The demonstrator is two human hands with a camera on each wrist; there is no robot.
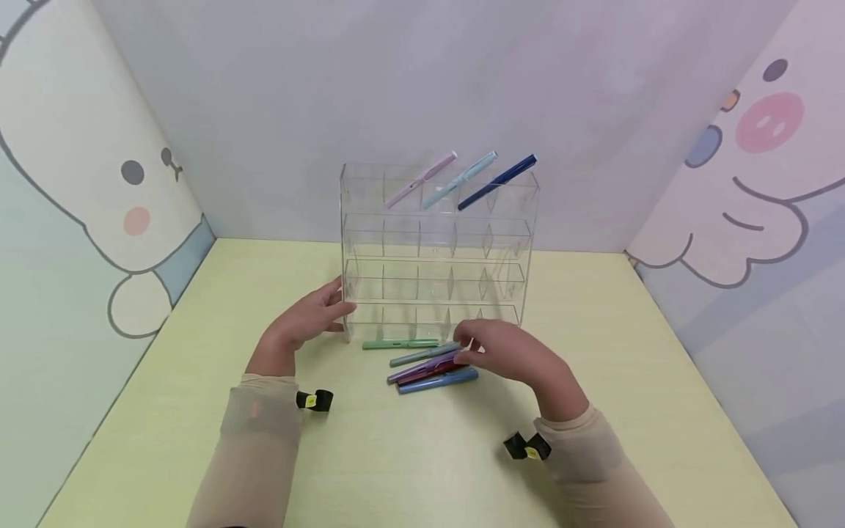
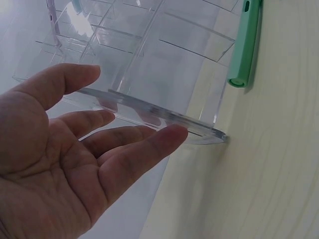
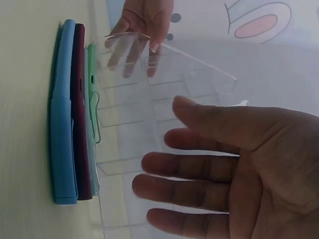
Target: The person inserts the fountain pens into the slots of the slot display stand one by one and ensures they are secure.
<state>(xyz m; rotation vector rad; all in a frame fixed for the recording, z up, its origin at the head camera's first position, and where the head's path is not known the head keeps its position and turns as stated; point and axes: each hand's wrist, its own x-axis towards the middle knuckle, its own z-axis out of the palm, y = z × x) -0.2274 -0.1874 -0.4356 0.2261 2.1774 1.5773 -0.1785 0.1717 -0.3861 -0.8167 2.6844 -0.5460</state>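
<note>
1. Your left hand (image 1: 310,317), fingers loosely extended, touches the left side of the rack (image 1: 436,260)
2. Before it on the table (image 1: 383,455): green pen (image 1: 400,344), grey pen (image 1: 422,355), purple pen (image 1: 417,369), red pen (image 1: 429,374), blue pen (image 1: 439,382)
3. Your right hand (image 1: 511,352) is open-fingered near them, holding nothing
4. Pink pen (image 1: 420,180), pale pen (image 1: 460,180), navy pen (image 1: 497,182) lean at the rack's top

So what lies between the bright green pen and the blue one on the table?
A grey-green pen, a purple pen and a dark red pen; the head view shows it.
</note>
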